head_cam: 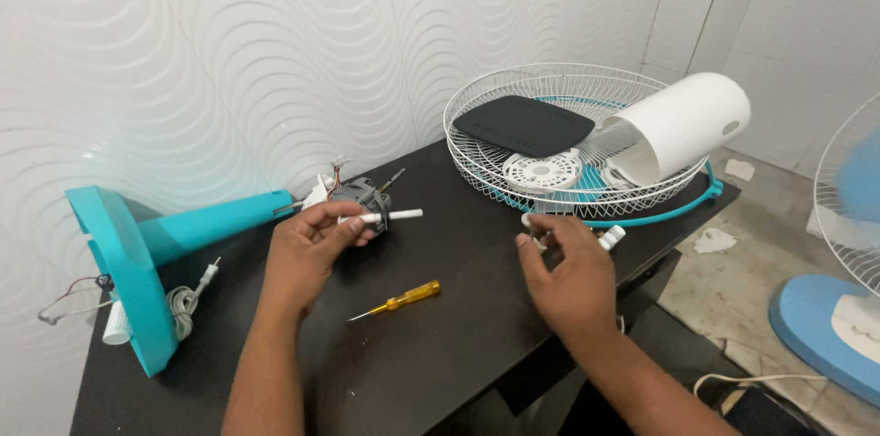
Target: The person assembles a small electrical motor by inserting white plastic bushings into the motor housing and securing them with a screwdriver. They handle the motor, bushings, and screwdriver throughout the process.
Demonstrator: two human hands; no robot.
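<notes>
While the left hand [312, 248] pinches a thin white rod [390, 216] at the grey motor [362, 200], the right hand [568, 275] closes its fingers on a small white part [539, 236] just in front of the wire grille [568, 138]. Both hands rest over the dark counter [440, 344]. The motor sits at the end of a teal fan stand [165, 248] lying on its side, base toward the left edge. Between the hands lies a yellow screwdriver [399, 300], untouched. Inside the grille lie a black pad [524, 124], a round white disc [543, 170] and a white cover [683, 124], tilted on the rim. A white cap [611, 236] lies just right of the right hand.
</notes>
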